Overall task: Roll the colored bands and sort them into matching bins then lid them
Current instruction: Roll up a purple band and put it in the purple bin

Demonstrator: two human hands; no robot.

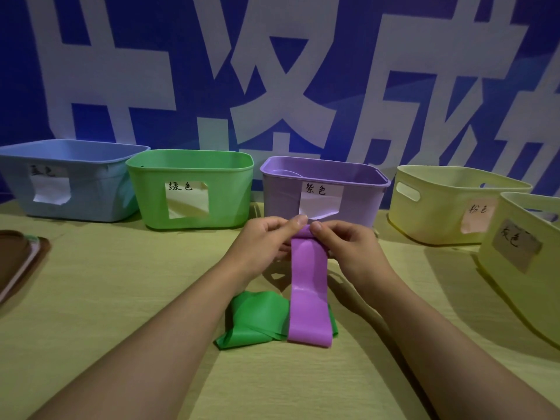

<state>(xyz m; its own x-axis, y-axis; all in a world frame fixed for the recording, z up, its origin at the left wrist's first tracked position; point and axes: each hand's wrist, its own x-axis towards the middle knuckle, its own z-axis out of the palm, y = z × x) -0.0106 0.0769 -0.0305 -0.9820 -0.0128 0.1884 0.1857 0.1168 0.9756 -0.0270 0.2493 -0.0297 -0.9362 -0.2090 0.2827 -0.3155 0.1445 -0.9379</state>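
Head view: my left hand (pixel 266 237) and right hand (pixel 348 244) both pinch purple band (pixel 309 292) at rolled top end, fingers curled. Band tail drapes toward 6 o'clock over green band (pixel 254 319). Purple bin (pixel 324 192) at 12 o'clock, green bin (pixel 191 189) at 11.

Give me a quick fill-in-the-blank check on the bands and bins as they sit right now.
1. Both hands pinch the top end of the ____ band.
2. The green band lies on the table, partly under the purple band's ____ end.
3. The purple bin stands directly right of the ____ bin.

Missing words: purple; lower; green
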